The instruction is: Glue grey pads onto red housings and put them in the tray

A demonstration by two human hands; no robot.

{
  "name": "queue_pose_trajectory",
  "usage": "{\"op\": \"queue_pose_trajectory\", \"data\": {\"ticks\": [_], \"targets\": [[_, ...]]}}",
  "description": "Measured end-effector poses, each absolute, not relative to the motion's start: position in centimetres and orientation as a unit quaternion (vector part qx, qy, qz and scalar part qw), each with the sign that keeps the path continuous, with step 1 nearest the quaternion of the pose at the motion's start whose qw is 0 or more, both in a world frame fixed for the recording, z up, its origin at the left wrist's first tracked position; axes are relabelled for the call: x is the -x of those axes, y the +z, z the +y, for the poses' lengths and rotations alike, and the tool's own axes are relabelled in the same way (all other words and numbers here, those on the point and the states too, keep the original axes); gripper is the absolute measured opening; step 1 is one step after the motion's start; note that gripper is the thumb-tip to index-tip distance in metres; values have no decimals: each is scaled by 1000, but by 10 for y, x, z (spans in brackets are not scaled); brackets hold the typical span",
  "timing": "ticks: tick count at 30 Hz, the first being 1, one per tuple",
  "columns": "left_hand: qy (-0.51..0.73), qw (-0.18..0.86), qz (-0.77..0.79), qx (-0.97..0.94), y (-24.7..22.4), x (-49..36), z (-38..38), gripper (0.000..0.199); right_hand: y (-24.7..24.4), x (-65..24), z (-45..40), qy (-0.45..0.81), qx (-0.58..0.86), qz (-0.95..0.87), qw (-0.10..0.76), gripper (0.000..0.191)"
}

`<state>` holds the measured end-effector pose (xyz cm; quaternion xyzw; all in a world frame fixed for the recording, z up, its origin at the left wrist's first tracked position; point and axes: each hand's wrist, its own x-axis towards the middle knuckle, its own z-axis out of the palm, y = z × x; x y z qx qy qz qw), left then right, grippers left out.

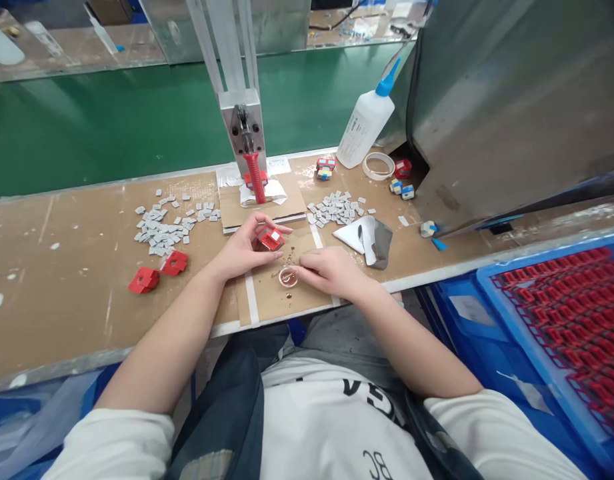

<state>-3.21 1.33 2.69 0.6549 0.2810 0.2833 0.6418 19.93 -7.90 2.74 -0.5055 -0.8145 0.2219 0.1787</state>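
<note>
Two bare hands, mine, near the middle of the frame. Nearest, below centre: a small round dish (280, 279) on cardboard. My right hand (331, 270) has its fingers curled together, the foremost tip at or just above the dish; cannot tell whether anything is pinched there. My left hand (249, 247) holds a red block (270, 237) at centre, thumb and fingers narrowed on its edges, presumably to leave the face with the pale square uncovered and turned up to me. At the right edge, a blue crate (507, 353) carries rows of red parts.

Farther up: two loose red blocks (144, 280) left of centre, a grey tile pile (161, 230) above them, and a second tile pile (338, 208) right of centre; likely spread to ease picking with either hand. Upper centre, a red-handled press (257, 180); upper right, a white bottle (367, 127). Behind, a green panel (87, 120).
</note>
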Motion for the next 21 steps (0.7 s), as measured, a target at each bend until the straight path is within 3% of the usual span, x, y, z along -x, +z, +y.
{"op": "queue_pose_trajectory", "data": {"ticks": [7,11,15,18,21], "targets": [[279,646,308,-641,22,35,15,55,42,-230,-80,194,562,-783,184,49],[267,652,330,-628,22,34,18,60,38,-266,-86,145,649,-701,257,50],[266,626,355,-641,26,33,20,63,37,-319,-80,38,730,-606,314,37],[275,615,354,-649,30,32,20,68,44,-352,-61,-5,759,-600,253,28],[281,623,342,-645,31,32,19,73,51,-368,-31,-22,786,-606,118,31]]}}
